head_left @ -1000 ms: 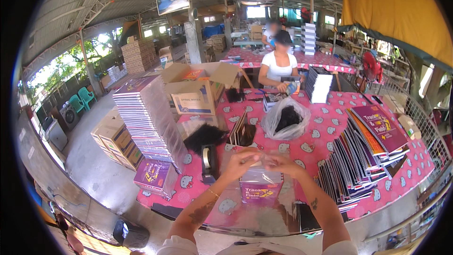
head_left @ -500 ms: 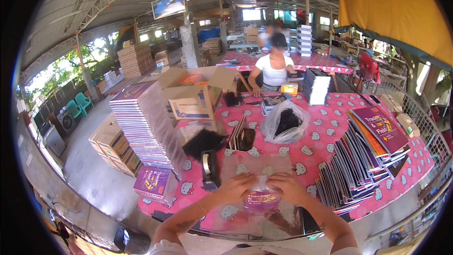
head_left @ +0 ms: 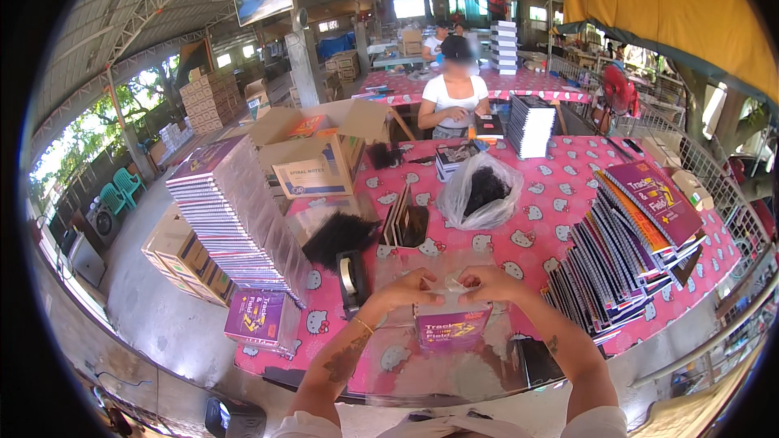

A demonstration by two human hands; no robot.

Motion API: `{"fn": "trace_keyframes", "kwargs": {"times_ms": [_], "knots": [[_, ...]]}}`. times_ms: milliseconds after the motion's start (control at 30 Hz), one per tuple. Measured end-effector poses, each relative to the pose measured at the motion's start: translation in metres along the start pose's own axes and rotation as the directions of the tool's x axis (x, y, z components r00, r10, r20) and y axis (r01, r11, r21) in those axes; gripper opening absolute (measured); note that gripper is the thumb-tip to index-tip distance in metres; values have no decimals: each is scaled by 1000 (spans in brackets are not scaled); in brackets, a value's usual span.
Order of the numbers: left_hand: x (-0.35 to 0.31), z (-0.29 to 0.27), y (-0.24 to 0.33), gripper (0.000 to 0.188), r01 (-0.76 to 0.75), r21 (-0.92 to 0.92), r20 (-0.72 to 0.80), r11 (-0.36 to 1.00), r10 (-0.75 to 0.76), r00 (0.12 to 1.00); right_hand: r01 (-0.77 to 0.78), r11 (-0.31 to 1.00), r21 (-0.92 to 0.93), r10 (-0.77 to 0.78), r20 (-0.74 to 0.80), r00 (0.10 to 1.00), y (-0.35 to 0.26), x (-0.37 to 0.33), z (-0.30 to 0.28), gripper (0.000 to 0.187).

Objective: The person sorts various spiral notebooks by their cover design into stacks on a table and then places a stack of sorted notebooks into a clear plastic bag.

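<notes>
A purple notebook (head_left: 450, 328) lies in front of me at the table's near side, inside clear plastic wrap (head_left: 389, 369). At its far edge, my left hand (head_left: 412, 288) pinches the wrap between thumb and fingers. Just across from it, my right hand (head_left: 488, 283) pinches the same wrap, and a small gap separates the fingertips. Left of my left hand stands a black tape dispenser (head_left: 351, 280) with a roll in it. A leaning pile of spiral notebooks (head_left: 604, 264) rises to the right of my right hand.
At left, a tall stack of wrapped notebooks (head_left: 235, 219) stands behind a short pack (head_left: 261, 318). Beyond are an open carton (head_left: 315, 166), black bristly strands (head_left: 337, 239) and a plastic bag (head_left: 480, 191) with black contents. A co-worker (head_left: 454, 97) handles a notebook across the pink table (head_left: 540, 186).
My hands have lifted slightly from the notebook and now pinch the wrap at its far edge, showing more cover. The co-worker now holds a dark notebook. The whole view has shifted.
</notes>
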State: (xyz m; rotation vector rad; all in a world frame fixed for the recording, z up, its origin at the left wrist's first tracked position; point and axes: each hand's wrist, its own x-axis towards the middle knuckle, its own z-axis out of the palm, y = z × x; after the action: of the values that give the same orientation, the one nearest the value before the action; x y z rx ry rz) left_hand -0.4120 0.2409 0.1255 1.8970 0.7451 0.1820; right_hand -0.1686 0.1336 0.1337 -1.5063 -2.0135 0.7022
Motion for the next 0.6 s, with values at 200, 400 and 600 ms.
{"fn": "trace_keyframes", "kwargs": {"times_ms": [200,400,600], "knots": [[-36,-4,-82,35,-71,192,-899,979,205,388,-98,956,276,105,-10,994,26,-6,8,40],[-91,-15,-166,16,-62,-685,-621,726,-537,572,-103,932,348,145,-99,984,20,-6,22,28],[-72,28,-178,16,-514,-401,-913,758,-286,291,22,932,362,81,-267,960,13,-6,28,12]]}}
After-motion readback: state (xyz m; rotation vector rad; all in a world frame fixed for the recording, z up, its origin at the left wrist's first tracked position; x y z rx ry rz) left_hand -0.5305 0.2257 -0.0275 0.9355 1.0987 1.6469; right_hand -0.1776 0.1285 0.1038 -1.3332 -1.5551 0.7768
